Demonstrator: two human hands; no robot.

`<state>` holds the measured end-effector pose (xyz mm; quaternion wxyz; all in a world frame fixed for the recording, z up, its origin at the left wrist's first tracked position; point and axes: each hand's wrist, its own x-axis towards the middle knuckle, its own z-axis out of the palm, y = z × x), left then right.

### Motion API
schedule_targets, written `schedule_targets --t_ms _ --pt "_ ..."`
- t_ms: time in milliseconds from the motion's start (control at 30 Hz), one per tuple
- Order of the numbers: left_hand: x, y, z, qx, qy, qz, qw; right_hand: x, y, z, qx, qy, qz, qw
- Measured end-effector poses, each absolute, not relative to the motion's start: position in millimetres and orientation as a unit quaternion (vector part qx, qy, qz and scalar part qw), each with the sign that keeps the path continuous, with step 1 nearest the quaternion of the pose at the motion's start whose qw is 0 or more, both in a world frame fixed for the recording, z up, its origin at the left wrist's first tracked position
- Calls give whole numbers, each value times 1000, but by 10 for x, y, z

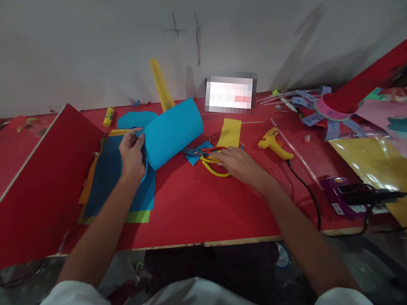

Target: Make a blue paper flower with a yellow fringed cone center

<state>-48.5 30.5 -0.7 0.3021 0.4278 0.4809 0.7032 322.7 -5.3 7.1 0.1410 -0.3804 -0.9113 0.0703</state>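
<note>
My left hand (132, 154) pinches the near left edge of a curled blue sheet (173, 132), paper or thin foam, and holds it up off the table. My right hand (242, 166) is at the handles of a pair of scissors (206, 153) with red and yellow grips, its fingers closing on them. The scissor blades point left, toward the curled sheet, over a small blue scrap (193, 160). Just beyond the right hand lies a yellow piece (230, 132). Under my left forearm is a stack of coloured sheets (106, 178), blue on top.
A yellow glue gun (272, 142) lies to the right, its cord running toward a purple power strip (340, 197). A glue stick (109, 117) stands at the back left. A red board (45, 174) rises on the left. A bright blurred rectangle (230, 93) is by the wall.
</note>
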Motion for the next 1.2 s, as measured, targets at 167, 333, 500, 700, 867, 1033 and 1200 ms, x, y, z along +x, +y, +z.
schedule_targets --t_ms 167,333,500,700,867,1033,1200 --pt "-499 291 18 405 467 709 339 3270 -50 22 -347 -917 90 176" --pt "-507 295 29 384 456 721 354 3281 -25 -5 -342 -918 53 193" --pt "-528 312 9 379 459 723 352 3347 11 67 -385 -901 60 190" --pt "-522 286 21 417 482 688 346 3509 124 46 -476 -850 62 216" --pt "-431 226 95 417 487 672 371 3553 190 -56 -520 -824 35 222" --pt "-310 181 114 417 478 661 400 3535 207 -103 -561 -798 34 217" --pt "-164 99 130 442 463 629 441 3458 156 27 -522 -744 138 393"
